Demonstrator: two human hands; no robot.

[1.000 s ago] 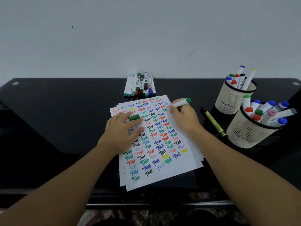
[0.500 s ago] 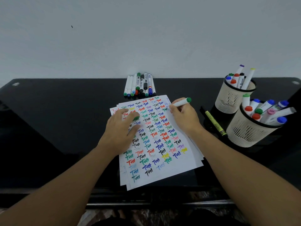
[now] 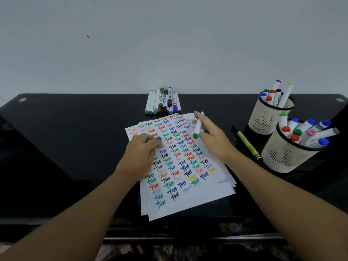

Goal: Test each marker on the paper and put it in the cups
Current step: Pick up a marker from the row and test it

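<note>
The right hand point(image 3: 214, 138) is raised just above the upper right part of the paper point(image 3: 188, 196), its fingers pinching a white marker point(image 3: 198, 124). The marker is tilted, its green end pointing down toward the sheet and its other end up and away. The left hand point(image 3: 140, 157) rests on the left side of the paper, fingers curled around a green cap point(image 3: 158, 138) at the fingertips.

The paper is a small stack lying on the black table point(image 3: 66, 138), covered in rows of coloured test words. A row of markers point(image 3: 162, 101) lies at the table's far edge, beyond the paper. Two mesh cups point(image 3: 269, 119) stand at the right (both already holding markers), and a yellow-green pen point(image 3: 248, 145) lies on the table just beside them.
</note>
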